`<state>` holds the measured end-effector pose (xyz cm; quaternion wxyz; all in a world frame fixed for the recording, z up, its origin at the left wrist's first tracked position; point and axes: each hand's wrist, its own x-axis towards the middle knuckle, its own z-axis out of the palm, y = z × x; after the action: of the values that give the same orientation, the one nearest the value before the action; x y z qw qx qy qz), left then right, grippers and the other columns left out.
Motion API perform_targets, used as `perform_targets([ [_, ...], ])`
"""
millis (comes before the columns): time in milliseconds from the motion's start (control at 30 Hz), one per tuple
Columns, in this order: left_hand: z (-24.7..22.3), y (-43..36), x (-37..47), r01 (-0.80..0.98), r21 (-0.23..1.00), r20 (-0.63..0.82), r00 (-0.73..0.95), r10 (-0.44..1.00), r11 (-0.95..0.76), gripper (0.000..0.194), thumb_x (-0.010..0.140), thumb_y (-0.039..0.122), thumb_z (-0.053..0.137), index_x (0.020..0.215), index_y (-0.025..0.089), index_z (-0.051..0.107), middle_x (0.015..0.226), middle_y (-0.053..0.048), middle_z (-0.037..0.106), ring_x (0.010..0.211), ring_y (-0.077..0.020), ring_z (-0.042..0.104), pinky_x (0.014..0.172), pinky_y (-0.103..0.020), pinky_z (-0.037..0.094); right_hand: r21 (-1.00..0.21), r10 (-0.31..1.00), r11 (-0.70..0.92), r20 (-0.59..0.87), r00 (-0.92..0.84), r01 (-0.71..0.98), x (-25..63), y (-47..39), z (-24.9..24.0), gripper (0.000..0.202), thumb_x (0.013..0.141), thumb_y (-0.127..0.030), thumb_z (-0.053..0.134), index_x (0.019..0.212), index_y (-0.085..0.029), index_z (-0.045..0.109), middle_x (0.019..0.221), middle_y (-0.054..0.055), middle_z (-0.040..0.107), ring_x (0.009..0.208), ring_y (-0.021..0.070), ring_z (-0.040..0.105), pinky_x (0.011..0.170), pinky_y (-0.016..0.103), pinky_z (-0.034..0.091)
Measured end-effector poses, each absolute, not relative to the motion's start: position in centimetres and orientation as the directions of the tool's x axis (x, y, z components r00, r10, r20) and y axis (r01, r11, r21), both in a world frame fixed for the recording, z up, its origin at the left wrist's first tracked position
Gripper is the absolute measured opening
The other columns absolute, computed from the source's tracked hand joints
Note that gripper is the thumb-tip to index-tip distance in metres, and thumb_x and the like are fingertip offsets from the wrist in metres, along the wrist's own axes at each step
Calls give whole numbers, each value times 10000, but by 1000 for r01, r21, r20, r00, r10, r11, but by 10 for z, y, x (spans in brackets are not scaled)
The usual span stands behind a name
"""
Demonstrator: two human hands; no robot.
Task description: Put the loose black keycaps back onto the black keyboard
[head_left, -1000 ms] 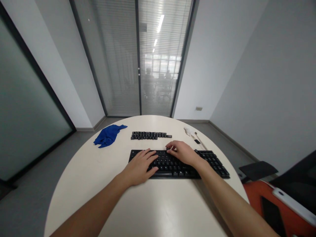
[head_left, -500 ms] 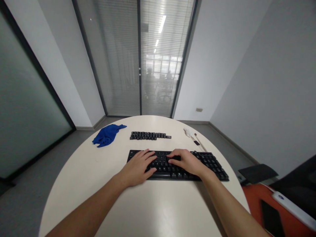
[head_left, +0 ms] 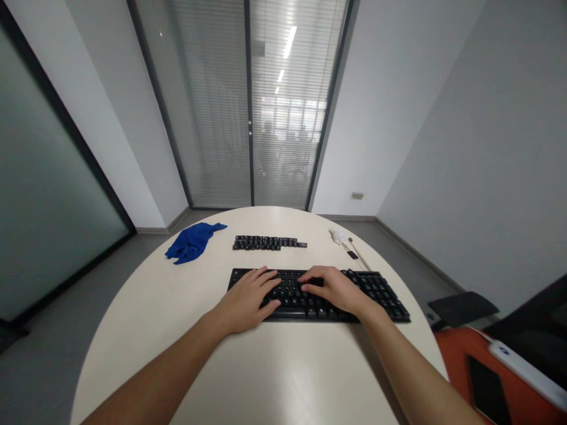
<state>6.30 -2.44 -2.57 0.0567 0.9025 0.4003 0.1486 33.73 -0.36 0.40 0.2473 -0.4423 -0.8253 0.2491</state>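
Observation:
A black keyboard lies across the round table, its middle partly under my hands. Several keys in that middle area look bare of caps. My left hand rests flat on the keyboard's left part, fingers spread, holding nothing. Over the middle, my right hand has thumb and index finger brought close together at the keys. Whatever sits between those fingertips is dark and too small to make out. Behind the keyboard, loose black keycaps stand lined up in rows.
A crumpled blue cloth lies at the table's left. Toward the right edge are a white tissue-like piece, a thin stick and a small black piece. An orange chair with a phone stands at right.
Almost nothing differs. The view has shifted very slightly, and both hands keep their places on the keyboard.

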Motion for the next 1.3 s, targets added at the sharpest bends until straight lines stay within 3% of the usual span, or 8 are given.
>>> perform_targets([
  [400, -27, -24, 64, 704, 219, 226, 637, 738, -675, 515, 1013, 506, 438, 1457, 250, 492, 1560, -39, 450, 1481, -278, 322, 1212, -483, 271, -638, 872, 457, 184, -454, 620, 337, -1, 0, 117, 862, -330, 727, 861, -219, 767, 933, 24, 781, 883, 207, 714, 862, 312, 516],
  [600, -26, -24, 63, 712, 215, 220, 631, 744, -668, 514, 1015, 502, 435, 1457, 245, 491, 1562, -41, 448, 1481, -281, 321, 1209, -490, 277, -624, 864, 466, 168, -475, 627, 341, -2, 0, 129, 873, -262, 663, 927, -220, 772, 982, 27, 783, 934, 211, 709, 902, 325, 509],
  [1100, -28, -24, 63, 699, 233, 237, 633, 737, -676, 515, 1013, 504, 437, 1459, 254, 494, 1558, -41, 453, 1478, -282, 328, 1212, -493, 274, -548, 883, 449, 152, -443, 706, 334, -8, 9, 161, 799, -194, 649, 913, -226, 756, 920, 8, 775, 810, 192, 690, 779, 289, 499],
  [1300, -28, -24, 64, 700, 231, 233, 635, 737, -676, 516, 1010, 504, 445, 1450, 241, 505, 1547, -49, 468, 1473, -287, 337, 1210, -498, 280, -524, 863, 492, 189, -468, 695, 333, -8, 7, 183, 769, -139, 639, 886, -216, 757, 959, 27, 776, 882, 206, 701, 835, 295, 508],
])
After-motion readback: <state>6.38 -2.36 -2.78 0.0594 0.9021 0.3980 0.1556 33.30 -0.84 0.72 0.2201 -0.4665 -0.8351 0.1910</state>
